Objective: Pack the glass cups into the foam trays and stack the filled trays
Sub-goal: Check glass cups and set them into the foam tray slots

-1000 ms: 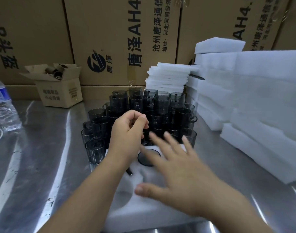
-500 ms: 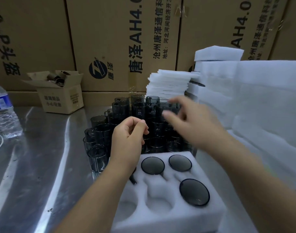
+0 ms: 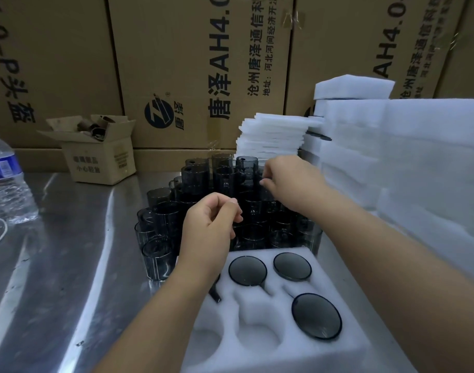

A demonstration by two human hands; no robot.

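1. We see two bare hands, the left hand (image 3: 209, 230) and the right hand (image 3: 292, 181).
2. The left forearm (image 3: 149, 319) and the right forearm (image 3: 391, 265) are bare all the way to the bottom edge of the view.
3. We find the nails (image 3: 234, 201) on the left hand short and plain.

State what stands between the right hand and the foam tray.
Rows of dark glass cups stand on the table between the right hand and the foam tray; the head view shows this.
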